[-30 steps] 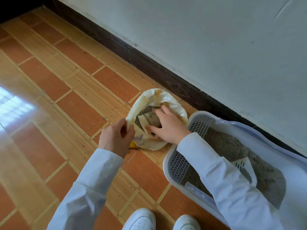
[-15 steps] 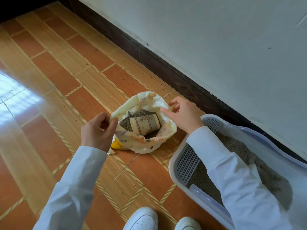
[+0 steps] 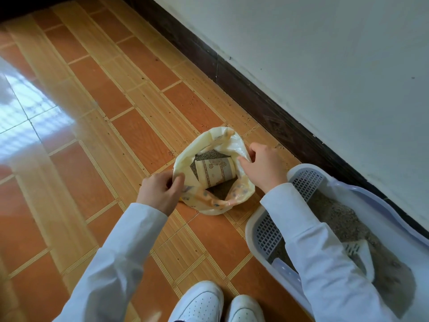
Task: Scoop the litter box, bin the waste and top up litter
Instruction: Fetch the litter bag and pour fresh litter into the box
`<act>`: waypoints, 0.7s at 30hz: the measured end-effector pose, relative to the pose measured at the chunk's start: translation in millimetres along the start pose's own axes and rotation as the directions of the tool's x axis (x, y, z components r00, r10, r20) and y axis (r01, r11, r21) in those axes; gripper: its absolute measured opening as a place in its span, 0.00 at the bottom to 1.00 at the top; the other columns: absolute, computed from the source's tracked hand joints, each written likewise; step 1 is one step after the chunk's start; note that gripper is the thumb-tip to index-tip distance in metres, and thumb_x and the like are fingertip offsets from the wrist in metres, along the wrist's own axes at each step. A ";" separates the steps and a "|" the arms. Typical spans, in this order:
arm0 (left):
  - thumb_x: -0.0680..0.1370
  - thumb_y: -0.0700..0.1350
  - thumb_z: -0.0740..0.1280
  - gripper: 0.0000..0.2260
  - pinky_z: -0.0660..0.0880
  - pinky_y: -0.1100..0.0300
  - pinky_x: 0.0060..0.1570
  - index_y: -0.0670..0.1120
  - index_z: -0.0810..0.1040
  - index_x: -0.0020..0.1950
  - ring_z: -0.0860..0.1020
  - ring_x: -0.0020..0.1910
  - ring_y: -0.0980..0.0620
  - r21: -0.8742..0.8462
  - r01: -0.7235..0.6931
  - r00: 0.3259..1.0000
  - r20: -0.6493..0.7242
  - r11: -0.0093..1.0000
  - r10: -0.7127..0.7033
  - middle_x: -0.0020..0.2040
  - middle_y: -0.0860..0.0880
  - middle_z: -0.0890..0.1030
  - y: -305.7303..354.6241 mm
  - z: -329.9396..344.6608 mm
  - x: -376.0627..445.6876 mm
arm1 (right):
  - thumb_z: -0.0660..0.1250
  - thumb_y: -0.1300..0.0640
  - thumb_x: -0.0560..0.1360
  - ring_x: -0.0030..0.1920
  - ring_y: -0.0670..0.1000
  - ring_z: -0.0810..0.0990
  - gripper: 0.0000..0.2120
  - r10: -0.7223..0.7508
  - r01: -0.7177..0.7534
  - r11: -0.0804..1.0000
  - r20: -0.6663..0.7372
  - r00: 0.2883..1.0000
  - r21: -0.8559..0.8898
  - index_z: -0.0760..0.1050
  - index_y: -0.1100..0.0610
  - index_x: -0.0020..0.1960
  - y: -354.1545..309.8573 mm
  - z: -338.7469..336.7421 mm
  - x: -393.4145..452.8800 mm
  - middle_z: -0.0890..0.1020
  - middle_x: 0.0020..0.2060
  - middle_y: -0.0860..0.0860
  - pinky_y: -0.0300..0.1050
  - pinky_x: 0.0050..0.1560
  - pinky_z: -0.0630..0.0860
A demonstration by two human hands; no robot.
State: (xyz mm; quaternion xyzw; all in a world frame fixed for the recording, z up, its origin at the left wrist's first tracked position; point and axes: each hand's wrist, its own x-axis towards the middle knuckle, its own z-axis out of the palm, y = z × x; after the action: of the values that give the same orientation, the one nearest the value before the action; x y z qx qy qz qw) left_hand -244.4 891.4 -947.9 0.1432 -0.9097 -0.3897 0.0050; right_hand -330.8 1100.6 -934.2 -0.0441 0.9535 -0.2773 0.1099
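Item: litter bag [image 3: 210,205], soft thin plastic, on the floor [image 3: 120,108] just left of the litter box [image 3: 267,231], mouth spread, a cup [image 3: 214,171] lying on the granules inside. Your left hand [image 3: 160,190] and right hand [image 3: 264,165] each pinch the rim at opposite sides. Judged heavy, slack and slippery: grip bunched rim and support the base, or lift the stiff cup by its wall.

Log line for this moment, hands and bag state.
left hand: pinches bag rim | right hand: pinches opposite rim | litter bag: on floor, mouth open, cup inside | litter box: beside bag
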 end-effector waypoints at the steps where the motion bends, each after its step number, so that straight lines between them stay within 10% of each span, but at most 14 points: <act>1: 0.78 0.45 0.62 0.17 0.60 0.61 0.26 0.35 0.72 0.33 0.64 0.24 0.50 -0.011 0.010 1.000 -0.013 1.000 -0.010 0.23 0.47 0.68 -0.1 -0.3 -1.0 | 0.68 0.54 0.76 0.31 0.41 0.71 0.12 -0.011 0.011 1.000 -0.019 1.000 0.017 0.68 0.51 0.36 -1.3 -1.8 -1.2 0.73 0.31 0.45 0.32 0.30 0.62; 11: 0.75 0.47 0.62 0.15 0.61 0.62 0.26 0.42 0.70 0.29 0.61 0.23 0.56 -0.205 0.068 0.983 -0.153 0.976 -0.101 0.24 0.51 0.64 -5.7 -20.0 -0.9 | 0.70 0.56 0.74 0.30 0.42 0.72 0.10 -0.068 0.077 0.995 -0.141 0.988 0.063 0.72 0.57 0.38 -16.3 -4.7 -8.4 0.75 0.31 0.45 0.29 0.28 0.62; 21: 0.70 0.51 0.65 0.15 0.73 0.40 0.33 0.38 0.76 0.35 0.67 0.30 0.50 -0.428 0.153 0.957 -0.160 0.891 -0.241 0.28 0.44 0.69 -19.5 -22.9 6.8 | 0.72 0.56 0.73 0.28 0.43 0.71 0.12 -0.087 0.103 0.986 -0.120 0.989 0.132 0.71 0.55 0.35 -17.6 6.6 -5.0 0.74 0.28 0.44 0.34 0.28 0.63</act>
State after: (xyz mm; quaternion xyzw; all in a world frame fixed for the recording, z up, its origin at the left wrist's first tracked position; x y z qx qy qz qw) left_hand -243.2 860.6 -946.5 0.2711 -0.7822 -0.5536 0.0907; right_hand -324.0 1083.1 -929.3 -0.0661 0.9335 -0.3497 0.0448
